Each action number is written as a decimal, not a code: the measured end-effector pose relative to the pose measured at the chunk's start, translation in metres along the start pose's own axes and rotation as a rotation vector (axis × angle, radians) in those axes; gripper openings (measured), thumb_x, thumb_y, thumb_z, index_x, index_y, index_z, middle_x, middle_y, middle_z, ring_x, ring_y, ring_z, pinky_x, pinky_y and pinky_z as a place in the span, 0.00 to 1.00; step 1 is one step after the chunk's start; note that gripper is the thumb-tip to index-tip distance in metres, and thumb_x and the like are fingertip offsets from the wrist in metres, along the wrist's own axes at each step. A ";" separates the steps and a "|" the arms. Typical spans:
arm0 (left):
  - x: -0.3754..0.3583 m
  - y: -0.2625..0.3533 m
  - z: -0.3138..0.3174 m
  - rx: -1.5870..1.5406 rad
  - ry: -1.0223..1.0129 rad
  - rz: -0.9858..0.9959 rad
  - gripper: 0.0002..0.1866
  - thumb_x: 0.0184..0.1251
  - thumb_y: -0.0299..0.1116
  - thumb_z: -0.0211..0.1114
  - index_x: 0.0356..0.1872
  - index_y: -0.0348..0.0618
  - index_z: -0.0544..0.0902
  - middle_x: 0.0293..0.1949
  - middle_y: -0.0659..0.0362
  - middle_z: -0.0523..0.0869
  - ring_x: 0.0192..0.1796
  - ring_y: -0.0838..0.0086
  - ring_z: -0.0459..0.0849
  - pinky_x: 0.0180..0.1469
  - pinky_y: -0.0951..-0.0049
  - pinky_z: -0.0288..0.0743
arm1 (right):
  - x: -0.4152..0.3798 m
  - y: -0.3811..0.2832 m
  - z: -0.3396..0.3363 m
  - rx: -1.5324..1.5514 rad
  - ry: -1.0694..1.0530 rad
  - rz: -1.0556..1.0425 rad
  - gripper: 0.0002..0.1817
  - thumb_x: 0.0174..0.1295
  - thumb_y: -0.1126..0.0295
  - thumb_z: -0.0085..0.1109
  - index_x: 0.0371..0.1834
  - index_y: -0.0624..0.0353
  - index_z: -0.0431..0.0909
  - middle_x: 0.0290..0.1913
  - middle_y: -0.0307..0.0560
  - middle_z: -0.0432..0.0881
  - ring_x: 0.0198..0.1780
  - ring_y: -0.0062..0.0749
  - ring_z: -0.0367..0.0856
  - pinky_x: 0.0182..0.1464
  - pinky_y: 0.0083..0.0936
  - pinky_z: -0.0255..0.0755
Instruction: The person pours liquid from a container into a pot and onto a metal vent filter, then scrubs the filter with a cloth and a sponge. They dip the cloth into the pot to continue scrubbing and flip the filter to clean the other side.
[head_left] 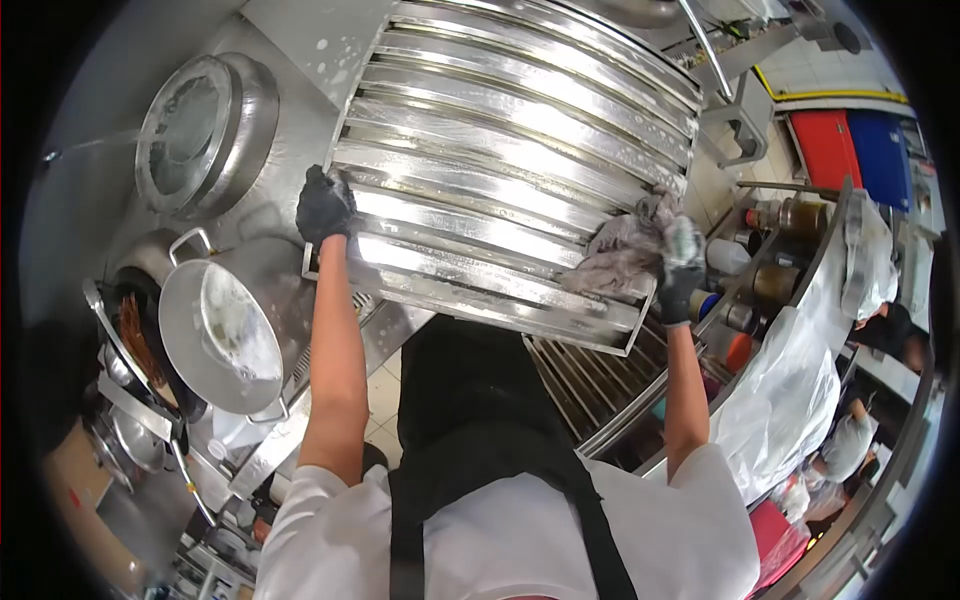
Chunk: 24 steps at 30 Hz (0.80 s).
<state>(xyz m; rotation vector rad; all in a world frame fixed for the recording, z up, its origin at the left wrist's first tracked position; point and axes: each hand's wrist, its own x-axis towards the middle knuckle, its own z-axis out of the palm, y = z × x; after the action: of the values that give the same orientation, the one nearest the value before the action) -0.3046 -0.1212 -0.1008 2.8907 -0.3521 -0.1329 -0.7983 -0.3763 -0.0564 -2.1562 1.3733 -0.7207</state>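
A large metal baffle filter (490,165) with slanted shiny slats fills the upper middle of the head view, wet and spotted with droplets. My left hand (326,205), in a black glove, is closed around the filter's left edge. At the right side, my right hand (682,280), also gloved, grips a wet grey-brown cloth (622,255) that lies against the lower right slats. Part of that hand's fingers is hidden by the cloth and blurred. The filter's near edge is just in front of my black apron (480,400).
Left of the filter are a big metal pot (225,330), a round metal vessel (205,135) and a steel counter (300,100). A slatted metal rack (600,385) is below right. Shelves with jars (775,280) and plastic-covered goods (780,400) line the right, with people beyond.
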 end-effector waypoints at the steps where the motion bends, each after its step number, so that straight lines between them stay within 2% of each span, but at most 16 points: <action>1: -0.003 0.003 -0.002 0.021 -0.025 -0.005 0.20 0.66 0.50 0.53 0.51 0.52 0.79 0.41 0.48 0.87 0.45 0.48 0.86 0.46 0.49 0.78 | 0.012 -0.014 -0.014 -0.179 -0.001 -0.248 0.27 0.61 0.60 0.58 0.62 0.63 0.74 0.64 0.55 0.75 0.66 0.44 0.73 0.68 0.35 0.65; 2: -0.005 0.004 -0.004 0.038 -0.056 0.012 0.19 0.66 0.49 0.53 0.52 0.53 0.79 0.42 0.48 0.87 0.45 0.48 0.86 0.46 0.49 0.78 | 0.024 -0.029 -0.028 -0.357 0.044 -0.497 0.26 0.63 0.58 0.54 0.60 0.64 0.76 0.66 0.55 0.74 0.67 0.42 0.72 0.68 0.32 0.66; 5: 0.000 0.003 0.003 0.048 -0.041 -0.003 0.19 0.65 0.49 0.54 0.51 0.53 0.78 0.41 0.48 0.87 0.45 0.48 0.86 0.46 0.49 0.78 | 0.041 -0.095 -0.056 0.314 0.076 -0.258 0.31 0.59 0.59 0.61 0.65 0.63 0.71 0.67 0.56 0.72 0.67 0.46 0.71 0.67 0.34 0.68; 6: 0.002 0.000 0.008 0.035 -0.028 0.010 0.18 0.65 0.49 0.54 0.50 0.53 0.78 0.40 0.48 0.87 0.44 0.49 0.86 0.46 0.49 0.78 | 0.039 -0.108 -0.064 0.394 0.091 -0.218 0.32 0.59 0.60 0.61 0.66 0.62 0.70 0.67 0.56 0.71 0.67 0.47 0.72 0.67 0.34 0.68; 8: -0.003 0.000 0.004 0.015 -0.019 0.020 0.18 0.65 0.49 0.55 0.50 0.53 0.78 0.40 0.48 0.87 0.43 0.49 0.86 0.45 0.49 0.78 | 0.023 -0.112 -0.075 0.275 0.017 -0.206 0.33 0.58 0.62 0.63 0.67 0.61 0.69 0.68 0.57 0.71 0.67 0.48 0.72 0.66 0.35 0.68; 11: -0.001 0.003 0.002 0.024 -0.013 0.015 0.16 0.65 0.49 0.55 0.47 0.53 0.79 0.38 0.48 0.87 0.42 0.49 0.86 0.44 0.49 0.78 | 0.003 -0.085 -0.070 -0.179 -0.212 -0.312 0.35 0.56 0.65 0.65 0.68 0.58 0.67 0.68 0.58 0.70 0.66 0.50 0.72 0.66 0.35 0.69; 13: 0.000 0.003 0.000 0.012 -0.037 0.015 0.17 0.65 0.49 0.55 0.47 0.53 0.79 0.38 0.48 0.87 0.42 0.49 0.86 0.44 0.49 0.78 | -0.007 -0.055 -0.051 -0.400 -0.371 -0.304 0.36 0.55 0.66 0.66 0.69 0.57 0.66 0.68 0.59 0.69 0.66 0.51 0.73 0.65 0.35 0.69; 16: 0.001 0.002 0.006 0.008 0.006 0.018 0.18 0.64 0.49 0.56 0.49 0.54 0.79 0.38 0.48 0.87 0.40 0.49 0.86 0.43 0.49 0.78 | -0.001 -0.025 -0.019 -0.572 -0.647 -0.201 0.44 0.45 0.67 0.70 0.71 0.55 0.64 0.72 0.60 0.63 0.67 0.55 0.68 0.67 0.38 0.65; 17: 0.003 0.001 0.009 0.008 0.006 0.015 0.18 0.64 0.49 0.56 0.49 0.54 0.79 0.38 0.48 0.87 0.40 0.49 0.86 0.43 0.49 0.78 | 0.005 -0.020 -0.007 -0.572 -0.648 -0.203 0.44 0.45 0.67 0.70 0.71 0.55 0.64 0.72 0.60 0.63 0.67 0.55 0.68 0.67 0.38 0.65; 19: 0.005 -0.002 0.012 -0.022 -0.060 0.032 0.18 0.66 0.48 0.53 0.52 0.57 0.79 0.40 0.48 0.87 0.43 0.46 0.85 0.42 0.47 0.78 | 0.020 -0.022 0.027 -0.394 -0.530 -0.428 0.40 0.47 0.63 0.72 0.67 0.57 0.68 0.70 0.57 0.67 0.63 0.52 0.73 0.65 0.39 0.67; 21: 0.003 -0.011 0.026 -0.038 0.106 0.126 0.18 0.67 0.46 0.52 0.53 0.54 0.77 0.36 0.49 0.87 0.38 0.48 0.86 0.38 0.47 0.77 | 0.022 -0.035 0.073 -0.407 -0.544 -0.500 0.40 0.47 0.60 0.72 0.66 0.57 0.70 0.67 0.57 0.70 0.63 0.50 0.74 0.66 0.41 0.66; 23: 0.004 -0.008 0.022 -0.049 0.082 0.106 0.17 0.65 0.45 0.57 0.52 0.55 0.77 0.34 0.50 0.87 0.37 0.50 0.86 0.37 0.48 0.77 | 0.025 -0.061 0.141 -0.399 -0.483 -0.652 0.38 0.45 0.59 0.74 0.63 0.56 0.74 0.60 0.54 0.79 0.60 0.47 0.77 0.64 0.41 0.68; 24: 0.002 -0.006 0.017 -0.036 0.082 0.108 0.17 0.64 0.44 0.58 0.52 0.55 0.77 0.34 0.50 0.86 0.36 0.50 0.86 0.37 0.49 0.77 | 0.032 -0.098 0.173 -0.294 -0.486 -0.629 0.37 0.45 0.59 0.75 0.61 0.56 0.75 0.55 0.53 0.81 0.57 0.45 0.79 0.62 0.41 0.69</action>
<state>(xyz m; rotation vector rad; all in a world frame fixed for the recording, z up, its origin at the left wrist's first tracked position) -0.3031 -0.1198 -0.1183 2.8241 -0.4837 -0.0026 -0.6088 -0.3486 -0.1167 -2.7894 0.5705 -0.1617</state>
